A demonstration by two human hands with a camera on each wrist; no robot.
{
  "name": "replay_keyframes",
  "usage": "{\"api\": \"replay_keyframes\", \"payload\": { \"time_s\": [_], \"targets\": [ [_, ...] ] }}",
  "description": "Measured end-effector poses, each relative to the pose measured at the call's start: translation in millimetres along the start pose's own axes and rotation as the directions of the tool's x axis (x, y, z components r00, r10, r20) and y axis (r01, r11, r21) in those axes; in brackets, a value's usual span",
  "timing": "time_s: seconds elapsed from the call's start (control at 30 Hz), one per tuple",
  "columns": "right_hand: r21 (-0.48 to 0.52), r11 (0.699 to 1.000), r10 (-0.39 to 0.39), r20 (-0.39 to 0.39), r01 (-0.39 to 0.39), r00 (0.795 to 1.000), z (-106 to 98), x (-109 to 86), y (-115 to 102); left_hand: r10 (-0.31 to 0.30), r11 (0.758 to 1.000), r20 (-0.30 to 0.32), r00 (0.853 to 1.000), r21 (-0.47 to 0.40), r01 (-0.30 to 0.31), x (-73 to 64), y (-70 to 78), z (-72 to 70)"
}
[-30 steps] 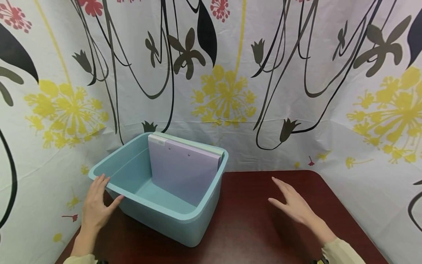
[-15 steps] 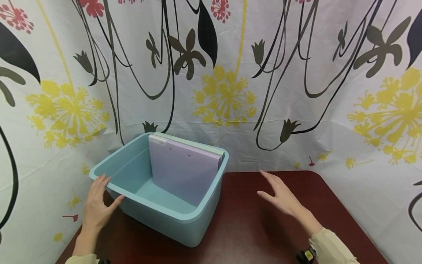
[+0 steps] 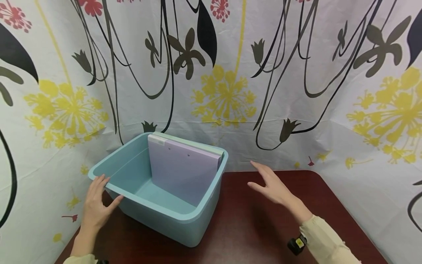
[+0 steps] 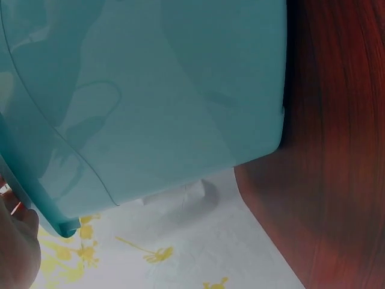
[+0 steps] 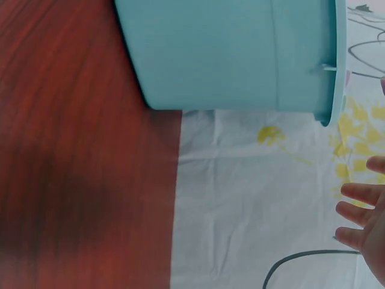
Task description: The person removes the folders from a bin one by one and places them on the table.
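Observation:
A light blue plastic bin (image 3: 194, 234) stands on the dark reddish table. My left hand (image 3: 95, 209) rests on its near left corner, the fingers fairly straight over the rim and the thumb spread along the front edge. In the left wrist view part of the left hand (image 4: 18, 247) shows beside the rim. Inside the bin, a lavender folder (image 3: 182, 168) leans upright against the back wall, with a pale green one (image 3: 197, 144) mostly hidden behind it. My right hand (image 3: 271, 185) hovers over the table to the bin's right, fingers extended, thumb apart, holding nothing.
The wooden table (image 3: 244, 227) has a rounded far right corner. A white floral curtain (image 3: 296, 91) hangs close behind and along both sides of it. A small black device (image 3: 298, 244) is strapped at the right wrist.
My right hand has moved left and a little farther forward, closer to the bin. The left hand, the bin and the folders have stayed in place.

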State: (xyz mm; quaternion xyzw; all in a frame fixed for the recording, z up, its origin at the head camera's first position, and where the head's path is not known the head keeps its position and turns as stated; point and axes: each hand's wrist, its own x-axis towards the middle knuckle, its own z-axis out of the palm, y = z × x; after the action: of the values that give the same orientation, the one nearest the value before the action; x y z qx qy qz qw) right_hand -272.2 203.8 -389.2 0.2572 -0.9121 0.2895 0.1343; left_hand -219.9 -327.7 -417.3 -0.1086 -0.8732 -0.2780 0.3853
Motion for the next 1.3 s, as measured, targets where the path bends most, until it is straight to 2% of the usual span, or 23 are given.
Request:
{"api": "replay_keyframes", "payload": {
  "time_s": [0.23,0.67,1.3],
  "targets": [
    [0.018,1.0,-0.003,0.015,0.003,1.0,-3.1,17.2,-12.8,-0.014,1.0,0.023,1.0,-0.001,0.014,0.0,2.5,-0.4],
    [0.067,0.997,-0.039,0.024,0.038,0.999,0.1,48.0,-35.5,-0.027,1.0,0.023,0.999,0.016,0.027,-0.6,4.2,-1.5],
    [0.114,0.986,-0.121,-0.007,0.121,0.993,7.7,81.9,-53.7,-0.025,1.0,-0.005,1.0,0.011,0.025,-1.6,2.3,1.7]
  ]
}}
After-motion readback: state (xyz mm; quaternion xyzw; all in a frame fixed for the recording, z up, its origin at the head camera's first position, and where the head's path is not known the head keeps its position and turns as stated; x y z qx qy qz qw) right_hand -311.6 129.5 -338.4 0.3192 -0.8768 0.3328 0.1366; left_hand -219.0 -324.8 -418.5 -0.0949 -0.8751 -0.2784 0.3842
